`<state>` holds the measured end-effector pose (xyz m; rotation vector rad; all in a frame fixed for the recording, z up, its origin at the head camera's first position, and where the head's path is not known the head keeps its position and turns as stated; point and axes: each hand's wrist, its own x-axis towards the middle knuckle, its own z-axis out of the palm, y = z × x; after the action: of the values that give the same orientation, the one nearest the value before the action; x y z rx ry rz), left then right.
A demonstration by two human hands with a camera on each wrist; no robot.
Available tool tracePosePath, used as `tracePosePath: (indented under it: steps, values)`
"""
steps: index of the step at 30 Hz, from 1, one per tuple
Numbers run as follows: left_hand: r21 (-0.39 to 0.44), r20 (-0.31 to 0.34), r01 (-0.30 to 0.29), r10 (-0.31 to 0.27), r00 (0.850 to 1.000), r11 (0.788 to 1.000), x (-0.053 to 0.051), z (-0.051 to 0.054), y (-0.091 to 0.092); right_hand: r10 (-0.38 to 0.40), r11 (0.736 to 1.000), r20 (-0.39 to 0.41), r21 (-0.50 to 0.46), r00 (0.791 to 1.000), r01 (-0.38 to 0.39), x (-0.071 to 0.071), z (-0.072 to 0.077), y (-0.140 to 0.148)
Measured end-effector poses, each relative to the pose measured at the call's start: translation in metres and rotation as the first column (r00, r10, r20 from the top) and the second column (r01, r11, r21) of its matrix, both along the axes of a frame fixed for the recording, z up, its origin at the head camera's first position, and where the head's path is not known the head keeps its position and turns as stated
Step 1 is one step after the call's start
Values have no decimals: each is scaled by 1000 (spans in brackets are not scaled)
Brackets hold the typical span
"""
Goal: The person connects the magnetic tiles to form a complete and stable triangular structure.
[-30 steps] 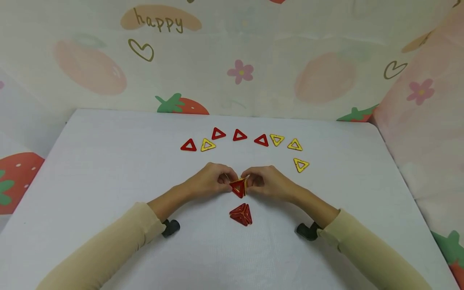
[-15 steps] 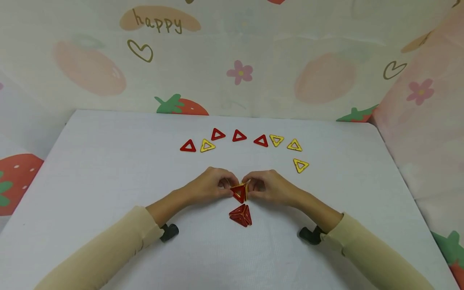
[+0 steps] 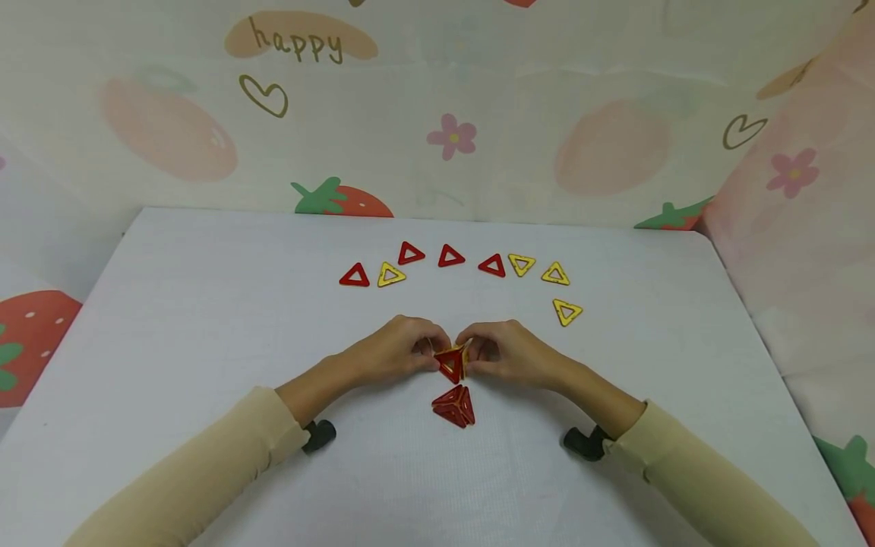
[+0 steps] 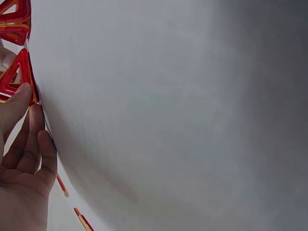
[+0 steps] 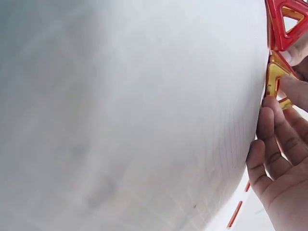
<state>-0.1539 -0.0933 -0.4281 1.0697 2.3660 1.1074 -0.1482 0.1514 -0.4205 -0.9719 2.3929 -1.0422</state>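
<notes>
Red and yellow triangular magnetic tiles lean together between both hands at mid-table. On the left, the left hand [image 3: 403, 349] pinches a red tile [image 3: 450, 365] by its corner; in the left wrist view the thumb lies over that red tile [image 4: 25, 60]. The right hand [image 3: 511, 353] pinches a yellow tile [image 3: 467, 362] at the right side, seen in the right wrist view as a yellow frame [image 5: 273, 72] under the thumb. Just nearer the person stands a small red pyramid [image 3: 454, 406] of joined tiles, close to the held group. Fingertips behind the tiles are partly hidden.
Farther back on the white table [image 3: 239, 319], loose tiles lie flat in an arc: several red ones, such as a red triangle [image 3: 355, 276], and several yellow ones, such as a yellow triangle [image 3: 567, 311]. A patterned cloth [image 3: 519, 159] hangs behind the table's far edge.
Both hands have shifted slightly toward the person with the held tiles, narrowing the gap to the red pyramid. Over the last half second they have stayed nearly still.
</notes>
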Motion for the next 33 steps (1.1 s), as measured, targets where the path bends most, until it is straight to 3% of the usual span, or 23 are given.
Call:
tracePosePath:
  steps: [21, 33]
  values:
    - [14, 27, 4, -4, 1000, 1000, 0, 0, -2, 6, 1000, 4, 13, 1000, -6, 1, 3, 2]
    - [28, 13, -95, 95, 995, 995, -8, 4, -17, -157, 985, -27, 62, 987, 159, -9, 12, 30]
